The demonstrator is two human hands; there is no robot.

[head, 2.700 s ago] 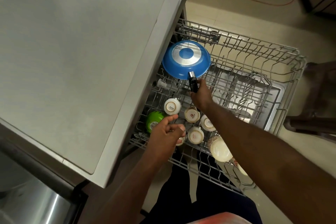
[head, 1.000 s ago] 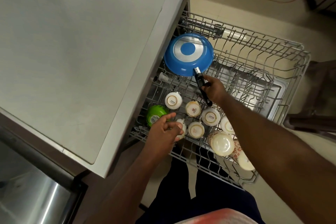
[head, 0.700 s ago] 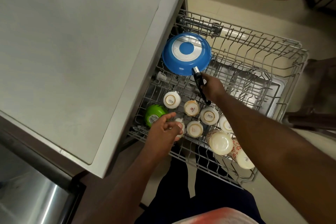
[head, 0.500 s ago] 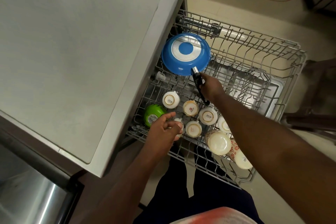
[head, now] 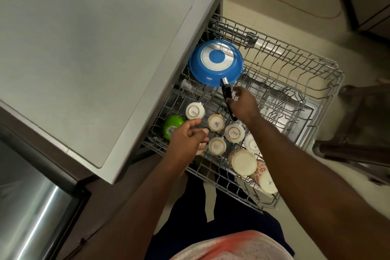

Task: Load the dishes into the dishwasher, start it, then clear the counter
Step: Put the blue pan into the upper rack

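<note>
One blue pan (head: 216, 63) lies bottom-up in the rack (head: 329, 65), at the rack's far left corner. Its black handle (head: 226, 93) points back toward us across the rack's wires. Our right grip (head: 242, 103) sits over that handle with the thumb against it and the fingers loosened and spread, not wrapped round it.

Nearer us on the rack's left side, five small white cups (head: 234, 132) stand upside down in a cluster. A green cup (head: 173, 125) lies at the rack's left edge. Our left grip (head: 185, 137) hangs over the rack's near left corner, fingers half curled above one more white cup (head: 201, 149); we cannot tell whether it grasps that cup or only covers it.

Two taller tumblers, one cream (head: 242, 161) and one with a red flower print (head: 264, 177), lean at the rack's near edge. The grey worktop (head: 95, 48) overhangs the rack's left side. Beyond the rack's far side, an orange cable (head: 295, 4) trails on the pale floor (head: 263, 17).
</note>
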